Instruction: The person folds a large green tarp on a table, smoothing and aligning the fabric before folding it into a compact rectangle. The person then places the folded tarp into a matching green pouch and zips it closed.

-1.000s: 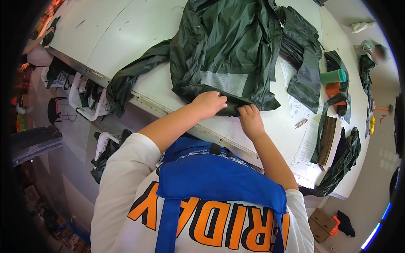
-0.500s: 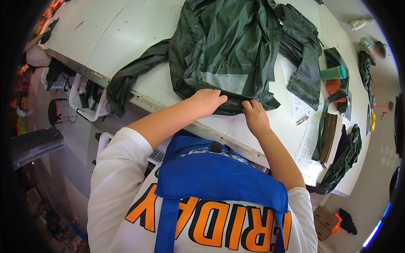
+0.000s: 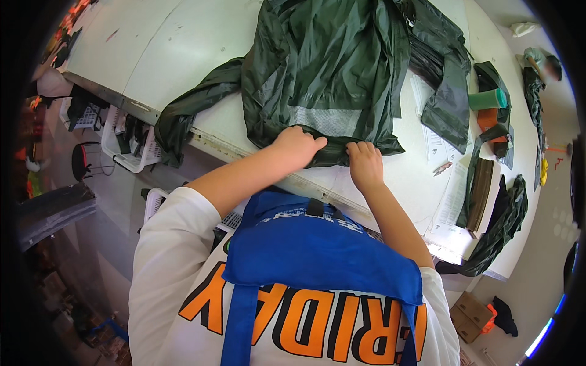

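A dark green, shiny jacket (image 3: 332, 67) lies spread on the white table (image 3: 165, 49), one sleeve hanging over the front edge at the left. Its near hem is turned up below a pale mesh patch (image 3: 326, 120). My left hand (image 3: 297, 146) grips the hem left of the middle, fingers curled over the folded cloth with the thumb pointing right. A short way to the right, my right hand (image 3: 365, 162) pinches the same hem from above. The fingertips of both hands are partly hidden in the fabric.
More dark green pieces (image 3: 448, 104) lie to the right, beside printed sheets (image 3: 453, 195), a small snipping tool (image 3: 442, 168), a green thread cone (image 3: 488, 99) and a cardboard stack (image 3: 482, 195). White plastic baskets (image 3: 127, 160) stand below the table's left edge. Another person (image 3: 543, 64) is at the far right.
My right hand has shifted slightly left and up along the hem, closer to the left hand. The left hand has barely moved and still grips the hem.
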Motion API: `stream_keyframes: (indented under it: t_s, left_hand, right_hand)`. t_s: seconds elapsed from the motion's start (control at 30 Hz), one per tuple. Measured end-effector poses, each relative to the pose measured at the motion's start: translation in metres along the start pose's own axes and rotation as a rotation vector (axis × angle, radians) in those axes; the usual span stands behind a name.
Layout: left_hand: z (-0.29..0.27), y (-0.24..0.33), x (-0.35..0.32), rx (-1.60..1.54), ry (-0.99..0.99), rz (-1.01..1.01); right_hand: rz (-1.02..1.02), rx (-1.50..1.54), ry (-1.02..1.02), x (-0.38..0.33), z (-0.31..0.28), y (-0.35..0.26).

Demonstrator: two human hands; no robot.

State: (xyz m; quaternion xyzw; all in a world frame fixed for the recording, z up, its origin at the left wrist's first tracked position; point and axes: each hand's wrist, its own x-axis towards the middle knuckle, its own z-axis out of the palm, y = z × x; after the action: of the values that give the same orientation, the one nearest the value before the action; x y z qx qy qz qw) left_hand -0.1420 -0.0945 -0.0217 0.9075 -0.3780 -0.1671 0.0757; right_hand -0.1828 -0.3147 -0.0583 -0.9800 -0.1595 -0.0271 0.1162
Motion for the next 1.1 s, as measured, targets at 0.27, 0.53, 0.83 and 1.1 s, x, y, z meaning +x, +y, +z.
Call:
stream_keyframes:
  t_s: [0.27, 0.53, 0.83, 1.1]
  left_hand:
    - [0.034, 0.066, 0.049, 0.027, 0.253, 0.036]
    - [0.025, 0.08, 0.053, -0.004, 0.19, -0.015]
    - [0.022, 0.077, 0.061, -0.624, 0.163, -0.189]
    - [0.026, 0.075, 0.049, -0.825, 0.342, -0.172]
  right_hand:
    - [0.251, 0.432, -0.023, 0.002, 0.002, 0.014]
    - [0.316, 0.235, -0.011, -0.039, -0.015, 0.042]
    - [0.427, 0.688, -0.244, -0.027, -0.03, 0.054]
    - [0.592, 0.974, -0.216, -0.03, -0.041, 0.036]
